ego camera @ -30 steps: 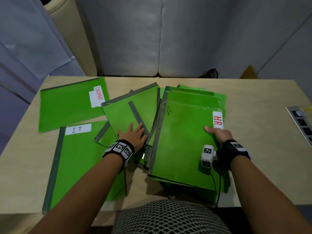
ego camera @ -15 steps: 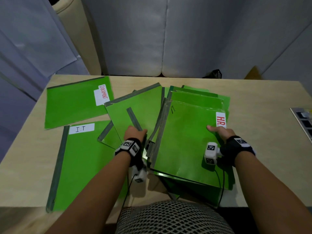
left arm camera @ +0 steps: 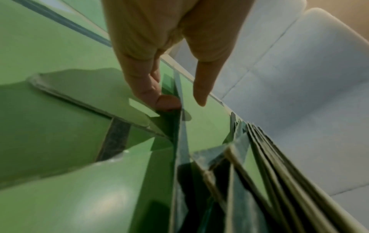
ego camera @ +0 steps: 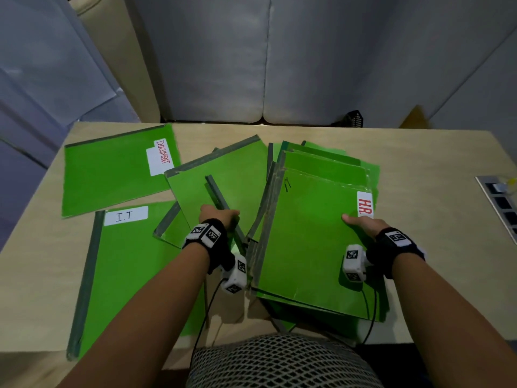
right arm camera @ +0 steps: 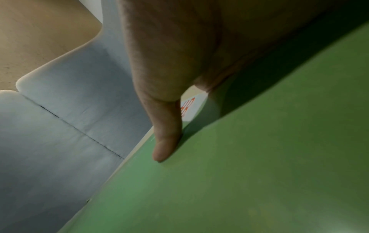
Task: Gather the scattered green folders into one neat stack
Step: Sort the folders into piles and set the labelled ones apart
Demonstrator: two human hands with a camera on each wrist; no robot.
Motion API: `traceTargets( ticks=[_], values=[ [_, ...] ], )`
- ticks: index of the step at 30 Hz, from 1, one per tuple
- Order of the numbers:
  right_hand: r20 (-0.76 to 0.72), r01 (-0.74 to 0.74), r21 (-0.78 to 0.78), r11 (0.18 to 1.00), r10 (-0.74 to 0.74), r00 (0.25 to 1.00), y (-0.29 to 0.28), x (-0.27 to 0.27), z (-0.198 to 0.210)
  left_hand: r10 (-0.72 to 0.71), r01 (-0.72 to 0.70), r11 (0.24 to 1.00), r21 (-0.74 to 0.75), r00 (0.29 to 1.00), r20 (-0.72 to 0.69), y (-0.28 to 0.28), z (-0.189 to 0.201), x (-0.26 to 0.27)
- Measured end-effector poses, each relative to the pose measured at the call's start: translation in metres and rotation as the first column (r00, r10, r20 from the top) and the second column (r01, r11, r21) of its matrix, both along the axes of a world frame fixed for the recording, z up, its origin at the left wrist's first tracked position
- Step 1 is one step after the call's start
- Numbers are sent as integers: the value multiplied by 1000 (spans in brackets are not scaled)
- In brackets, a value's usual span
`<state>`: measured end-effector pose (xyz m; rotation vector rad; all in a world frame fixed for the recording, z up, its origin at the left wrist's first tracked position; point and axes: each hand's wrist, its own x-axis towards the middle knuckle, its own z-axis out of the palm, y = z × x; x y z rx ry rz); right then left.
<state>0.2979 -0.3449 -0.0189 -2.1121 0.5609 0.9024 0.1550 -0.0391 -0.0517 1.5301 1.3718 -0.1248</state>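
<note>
The left hand [ego camera: 217, 219], flat a second ago, now pinches a loose folder's [ego camera: 221, 189] edge at nine o'clock of the stack [ego camera: 316, 236], which the right hand [ego camera: 363, 225] grips, readying a merge.

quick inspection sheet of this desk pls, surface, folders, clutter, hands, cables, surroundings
surface: light wood table, mostly covered by folders on its left and middle.
job's things: HR folder tops a rough pile; IT folder and DOCUMENT folder lie apart at left; loose folder fans between them.
clutter: nothing seen.
grippers: left hand pinches a folder edge by the pile; right hand grips the pile's right edge, thumb on top.
cables: black leads hang from both wrist cameras.
surroundings: socket strip set in the table at right; grey sofa behind.
</note>
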Motion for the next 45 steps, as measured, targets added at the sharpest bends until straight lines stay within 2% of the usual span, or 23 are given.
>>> traceTargets(
  ticks=[3,6,11,13,15,20,23,27,29,32,36,41,45],
  values=[
    [-29,-22,-14,1000,21,999,-2,0,-2,-179,175,981,-80,983,-40,-7,6,0],
    [-60,-25,-12,1000,25,998,-5,0,2,-332,328,943,-59,938,-97,-9,10,9],
    [-63,-6,-14,1000,5,998,-11,4,9,-486,515,837,187,855,-179,39,49,38],
    [-52,-7,-33,999,6,999,-13,5,8,-530,573,763,299,819,-219,63,63,53],
    [-76,-26,-54,998,22,997,-13,2,3,-543,631,684,366,775,-322,78,66,67],
    [-144,-1,-21,1000,-2,990,-11,2,-23,-558,739,589,327,665,-497,93,59,86],
    [-144,7,-28,1000,-11,990,-8,7,-27,-584,786,540,302,607,-539,107,52,88],
    [-137,-11,-45,999,5,991,-7,13,-26,-651,825,529,199,545,-528,123,40,88],
    [-137,-12,-41,999,7,991,-5,14,-24,-649,827,526,198,541,-535,127,39,84],
    [-121,-17,-51,999,11,993,-5,16,-25,-587,804,538,253,572,-573,129,40,78],
    [-74,-44,-69,997,38,997,-2,15,-24,-588,768,587,256,622,-517,126,40,72],
    [-29,-68,-84,994,66,997,-3,5,-30,-626,768,604,213,622,-471,114,39,51],
    [9,-83,-82,993,84,996,-3,2,-27,-566,744,593,310,658,-496,112,42,31]
  ],
)
